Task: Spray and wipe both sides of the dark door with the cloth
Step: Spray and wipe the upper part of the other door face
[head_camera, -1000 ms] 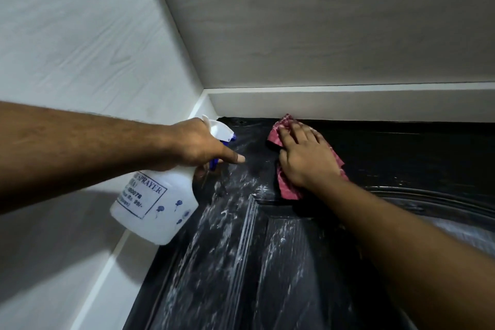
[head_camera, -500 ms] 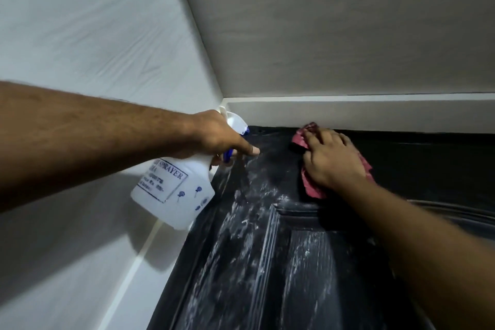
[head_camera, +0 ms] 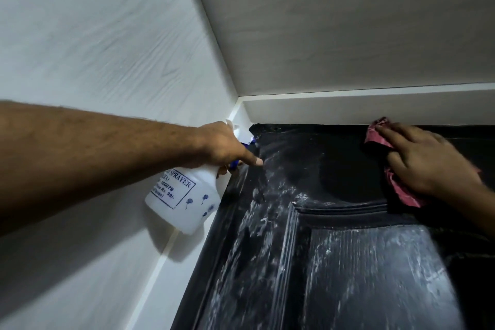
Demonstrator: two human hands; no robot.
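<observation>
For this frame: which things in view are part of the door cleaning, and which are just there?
In use: door; cloth, pressed by the right hand; bottle, gripped by the left hand.
Just there: wall; ceiling; frame.

We find free room on the door (head_camera: 334,169) between our left hand (head_camera: 222,147) and right hand (head_camera: 428,166); the white frame (head_camera: 348,112) blocks above, the wall (head_camera: 93,48) crowds the spray bottle (head_camera: 184,203) at left.

Two hands are counted, the left hand (head_camera: 222,146) and the right hand (head_camera: 426,166). One bottle (head_camera: 187,211) is seen, one cloth (head_camera: 400,190) and one door (head_camera: 308,262). One label (head_camera: 174,190) is found on the bottle.
</observation>
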